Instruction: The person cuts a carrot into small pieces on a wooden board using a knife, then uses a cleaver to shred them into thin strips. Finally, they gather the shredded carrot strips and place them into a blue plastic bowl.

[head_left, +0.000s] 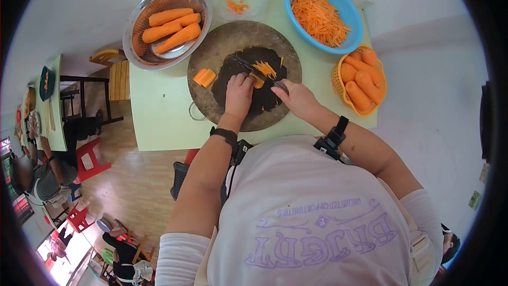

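Note:
My right hand [296, 98] is closed around the handle of a dark-bladed knife [244, 64] over the round chopping board [203, 95]. Close to the blade, my left hand [239, 93] has its bent fingers pressed on a carrot piece [257, 81], partly hidden by fingers and knife. Cut carrot strips [264, 69] lie just beyond the blade on the dark wet middle of the board. Further left on the board rest some thick carrot pieces [204, 78].
Whole carrots [177, 38] lie in a metal colander [130, 34] at back left. Shredded carrot fills a blue basin [290, 8] at back right. A yellow basket [338, 82] of peeled carrots stands right. A plastic bag [254, 5] sits behind the board. Other people work at left.

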`<state>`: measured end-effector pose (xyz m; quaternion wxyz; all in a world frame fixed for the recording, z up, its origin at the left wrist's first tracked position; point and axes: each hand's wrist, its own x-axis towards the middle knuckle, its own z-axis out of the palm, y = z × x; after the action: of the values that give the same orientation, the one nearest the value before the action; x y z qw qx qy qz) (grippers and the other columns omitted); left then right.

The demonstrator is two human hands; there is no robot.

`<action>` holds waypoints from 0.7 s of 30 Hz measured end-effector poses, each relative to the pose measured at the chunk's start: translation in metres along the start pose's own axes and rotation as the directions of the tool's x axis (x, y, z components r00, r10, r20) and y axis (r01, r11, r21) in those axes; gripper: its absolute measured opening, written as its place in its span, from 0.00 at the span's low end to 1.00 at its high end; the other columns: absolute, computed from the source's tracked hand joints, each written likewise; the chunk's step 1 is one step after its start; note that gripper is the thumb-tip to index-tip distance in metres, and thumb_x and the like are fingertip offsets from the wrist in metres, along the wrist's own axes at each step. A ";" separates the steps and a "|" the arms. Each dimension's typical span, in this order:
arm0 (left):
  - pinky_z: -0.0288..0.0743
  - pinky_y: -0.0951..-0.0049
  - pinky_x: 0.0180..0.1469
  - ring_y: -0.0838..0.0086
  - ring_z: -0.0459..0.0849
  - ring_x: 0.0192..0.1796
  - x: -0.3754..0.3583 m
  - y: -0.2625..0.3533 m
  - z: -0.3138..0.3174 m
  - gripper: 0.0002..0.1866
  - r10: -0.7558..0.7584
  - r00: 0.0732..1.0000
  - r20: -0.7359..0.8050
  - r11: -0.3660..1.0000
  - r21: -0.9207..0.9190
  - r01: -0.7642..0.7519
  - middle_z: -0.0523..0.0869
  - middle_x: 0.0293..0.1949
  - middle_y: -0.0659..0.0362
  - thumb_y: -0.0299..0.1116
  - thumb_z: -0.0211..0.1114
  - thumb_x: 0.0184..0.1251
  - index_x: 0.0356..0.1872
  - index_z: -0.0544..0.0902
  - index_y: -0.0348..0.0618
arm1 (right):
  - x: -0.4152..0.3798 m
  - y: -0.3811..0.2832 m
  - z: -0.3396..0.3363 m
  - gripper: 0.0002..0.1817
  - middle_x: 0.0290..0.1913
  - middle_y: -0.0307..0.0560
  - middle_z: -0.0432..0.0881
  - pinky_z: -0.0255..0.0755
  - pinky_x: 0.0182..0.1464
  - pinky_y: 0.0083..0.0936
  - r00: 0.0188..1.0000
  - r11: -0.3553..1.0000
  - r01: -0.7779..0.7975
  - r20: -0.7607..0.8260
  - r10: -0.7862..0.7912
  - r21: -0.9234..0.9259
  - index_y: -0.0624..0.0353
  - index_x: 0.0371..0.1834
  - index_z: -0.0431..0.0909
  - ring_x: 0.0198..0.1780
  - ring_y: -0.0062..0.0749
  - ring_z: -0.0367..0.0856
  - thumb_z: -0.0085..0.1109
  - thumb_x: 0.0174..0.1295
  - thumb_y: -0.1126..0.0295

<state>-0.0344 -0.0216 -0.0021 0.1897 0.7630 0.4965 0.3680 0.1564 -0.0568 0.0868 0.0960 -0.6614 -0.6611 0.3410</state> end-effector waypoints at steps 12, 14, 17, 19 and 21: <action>0.75 0.62 0.44 0.58 0.79 0.40 0.003 0.001 0.003 0.07 0.069 0.998 -0.003 0.993 0.094 -0.068 0.80 0.36 0.56 0.25 0.68 0.57 0.36 0.83 0.43 | -0.010 -0.001 -0.011 0.23 0.30 0.57 0.84 0.75 0.39 0.46 1.000 0.999 0.013 0.027 -0.015 0.051 0.59 0.41 0.78 0.35 0.57 0.82 0.51 0.71 0.47; 0.75 0.61 0.46 0.58 0.79 0.42 0.003 0.000 0.004 0.10 0.043 0.999 0.017 0.994 0.097 -0.045 0.81 0.39 0.57 0.25 0.67 0.53 0.38 0.83 0.43 | -0.012 -0.001 -0.010 0.23 0.30 0.57 0.83 0.75 0.38 0.46 1.000 0.999 0.018 0.020 -0.019 0.041 0.59 0.41 0.78 0.35 0.57 0.82 0.52 0.71 0.48; 0.75 0.61 0.46 0.58 0.79 0.42 0.002 0.001 0.004 0.11 0.025 0.999 0.038 0.994 0.105 -0.029 0.81 0.40 0.56 0.25 0.67 0.53 0.39 0.83 0.43 | -0.013 -0.002 -0.010 0.22 0.30 0.57 0.83 0.75 0.38 0.46 1.000 0.998 0.030 0.000 -0.030 0.048 0.59 0.41 0.78 0.35 0.57 0.82 0.52 0.71 0.48; 0.75 0.61 0.45 0.58 0.78 0.41 0.003 0.002 0.004 0.08 0.036 0.999 0.022 0.994 0.102 -0.038 0.80 0.38 0.56 0.26 0.67 0.55 0.37 0.82 0.43 | -0.014 -0.003 -0.009 0.22 0.30 0.58 0.83 0.75 0.38 0.46 0.999 0.999 0.039 -0.004 -0.039 0.037 0.60 0.41 0.78 0.35 0.58 0.82 0.53 0.71 0.49; 0.74 0.61 0.43 0.58 0.78 0.39 0.004 0.002 0.004 0.05 0.043 0.999 0.002 0.994 0.102 -0.043 0.80 0.36 0.56 0.27 0.67 0.58 0.35 0.82 0.43 | -0.016 -0.003 -0.010 0.22 0.30 0.58 0.83 0.75 0.38 0.46 0.999 0.999 0.036 -0.007 -0.036 0.039 0.60 0.41 0.78 0.35 0.58 0.82 0.53 0.71 0.49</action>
<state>-0.0288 -0.0184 -0.0020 0.1426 0.7822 0.4981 0.3460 0.1613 -0.0681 0.1009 0.1170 -0.6484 -0.6658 0.3501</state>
